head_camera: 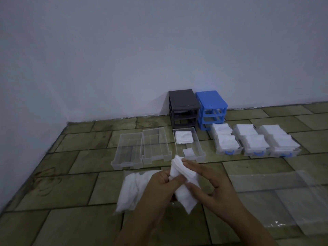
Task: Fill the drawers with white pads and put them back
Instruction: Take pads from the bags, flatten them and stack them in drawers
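Note:
Both hands hold one stack of white pads [184, 174] above the tiled floor. My left hand [159, 189] grips the stack's lower part, and my right hand [209, 181] pinches its upper right side. Just beyond stands a clear drawer [198, 150] holding a pile of pads [183, 137] at the back and a single pad near the front. Two empty clear drawers [142, 148] lie to its left. Three drawers with blue handles [255, 139], heaped with pads, sit on the right. A grey drawer frame [182, 107] and a blue frame [211, 109] stand against the wall.
A plastic bag of white pads [131, 189] lies on the floor under my left forearm. An empty clear plastic bag [284, 196] is spread out at the right. The wall runs close behind the frames and along the left.

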